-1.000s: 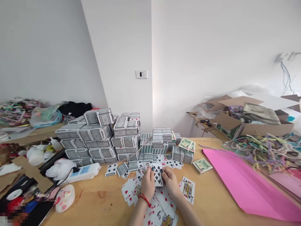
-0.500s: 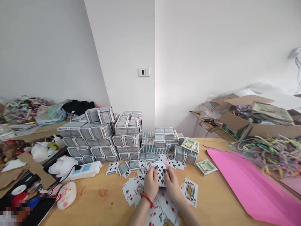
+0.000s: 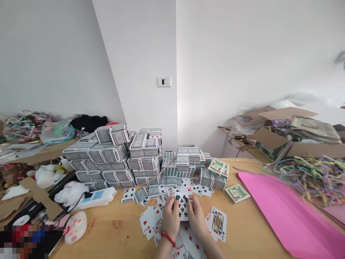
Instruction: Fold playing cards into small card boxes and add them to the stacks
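left hand (image 3: 171, 213) and right hand (image 3: 196, 213), still pinching a clubs card (image 3: 183, 210), now slightly lower in view

clubs card (image 3: 183, 209) | white, black pips | face showing | held between fingers (image 3: 176, 205)

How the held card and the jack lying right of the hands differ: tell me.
The held card is gripped between the left hand and right hand; the jack lies on the table. The held card shows black club pips, the jack a coloured figure. Both are white-bordered playing cards, faces showing.
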`<act>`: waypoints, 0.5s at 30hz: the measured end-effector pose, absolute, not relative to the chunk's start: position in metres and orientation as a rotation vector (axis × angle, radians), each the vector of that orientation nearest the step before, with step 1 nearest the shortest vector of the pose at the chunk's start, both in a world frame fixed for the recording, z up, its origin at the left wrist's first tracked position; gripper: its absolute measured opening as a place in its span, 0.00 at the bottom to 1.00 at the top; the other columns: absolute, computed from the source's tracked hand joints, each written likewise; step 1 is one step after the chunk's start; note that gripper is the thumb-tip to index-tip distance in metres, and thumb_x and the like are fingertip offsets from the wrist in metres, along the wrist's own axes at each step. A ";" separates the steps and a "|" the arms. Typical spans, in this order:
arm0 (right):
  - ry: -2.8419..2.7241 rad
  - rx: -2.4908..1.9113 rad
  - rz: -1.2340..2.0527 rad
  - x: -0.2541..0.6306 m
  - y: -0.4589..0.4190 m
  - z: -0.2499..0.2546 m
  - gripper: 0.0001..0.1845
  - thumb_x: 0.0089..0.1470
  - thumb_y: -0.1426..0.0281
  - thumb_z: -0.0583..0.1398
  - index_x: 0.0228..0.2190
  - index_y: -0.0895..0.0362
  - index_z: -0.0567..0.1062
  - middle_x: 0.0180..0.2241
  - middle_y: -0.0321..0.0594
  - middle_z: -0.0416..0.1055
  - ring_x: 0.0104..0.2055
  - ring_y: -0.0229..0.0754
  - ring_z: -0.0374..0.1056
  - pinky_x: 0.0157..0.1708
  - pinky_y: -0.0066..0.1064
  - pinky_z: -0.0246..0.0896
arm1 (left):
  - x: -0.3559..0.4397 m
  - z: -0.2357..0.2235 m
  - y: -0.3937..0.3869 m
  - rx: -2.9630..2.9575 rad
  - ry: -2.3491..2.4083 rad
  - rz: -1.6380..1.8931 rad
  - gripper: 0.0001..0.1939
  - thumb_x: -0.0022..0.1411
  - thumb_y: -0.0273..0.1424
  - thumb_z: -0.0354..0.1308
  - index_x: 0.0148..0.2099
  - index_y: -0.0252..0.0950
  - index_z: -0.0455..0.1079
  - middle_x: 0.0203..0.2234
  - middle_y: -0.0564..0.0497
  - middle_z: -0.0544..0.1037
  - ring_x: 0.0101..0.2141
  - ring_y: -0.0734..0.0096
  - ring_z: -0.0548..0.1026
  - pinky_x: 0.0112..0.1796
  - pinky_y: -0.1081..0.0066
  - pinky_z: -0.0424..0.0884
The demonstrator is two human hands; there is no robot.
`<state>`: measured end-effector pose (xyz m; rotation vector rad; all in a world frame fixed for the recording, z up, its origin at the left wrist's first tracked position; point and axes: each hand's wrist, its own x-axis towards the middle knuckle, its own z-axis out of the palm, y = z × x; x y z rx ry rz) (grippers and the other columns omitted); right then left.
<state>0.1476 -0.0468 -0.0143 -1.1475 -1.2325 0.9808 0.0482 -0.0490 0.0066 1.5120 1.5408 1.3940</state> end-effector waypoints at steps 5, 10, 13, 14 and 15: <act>-1.243 -1.187 1.017 0.148 -0.048 -0.013 0.14 0.52 0.57 0.50 0.33 0.55 0.63 0.17 0.27 0.53 0.18 0.35 0.50 0.19 0.25 0.49 | 0.046 0.010 -0.048 1.486 1.534 1.411 0.13 0.57 0.36 0.45 0.22 0.38 0.56 0.21 0.53 0.65 0.25 0.70 0.64 0.30 0.71 0.64; -1.242 -1.175 0.940 0.152 -0.044 -0.009 0.12 0.52 0.58 0.51 0.28 0.54 0.64 0.22 0.32 0.60 0.24 0.38 0.57 0.26 0.28 0.55 | 0.049 -0.001 -0.043 1.492 1.542 1.302 0.12 0.58 0.36 0.44 0.30 0.36 0.65 0.26 0.48 0.73 0.30 0.64 0.70 0.32 0.68 0.65; -1.202 -1.192 0.896 0.154 -0.039 -0.007 0.13 0.52 0.57 0.51 0.26 0.54 0.65 0.22 0.33 0.62 0.25 0.39 0.58 0.27 0.29 0.57 | 0.054 -0.004 -0.041 1.553 1.575 1.312 0.12 0.58 0.35 0.44 0.36 0.36 0.66 0.31 0.45 0.75 0.34 0.62 0.72 0.34 0.67 0.65; -1.200 -1.194 0.887 0.155 -0.037 -0.007 0.13 0.52 0.57 0.51 0.26 0.54 0.65 0.22 0.34 0.62 0.25 0.40 0.59 0.28 0.30 0.57 | 0.055 -0.004 -0.041 1.581 1.579 1.304 0.12 0.59 0.34 0.43 0.36 0.36 0.66 0.30 0.45 0.75 0.33 0.63 0.72 0.33 0.68 0.65; -1.203 -1.192 0.876 0.155 -0.036 -0.007 0.13 0.52 0.57 0.51 0.27 0.54 0.65 0.23 0.34 0.63 0.26 0.40 0.59 0.28 0.30 0.57 | 0.056 -0.004 -0.040 1.600 1.584 1.297 0.12 0.59 0.34 0.43 0.34 0.36 0.66 0.28 0.46 0.74 0.30 0.63 0.72 0.31 0.68 0.65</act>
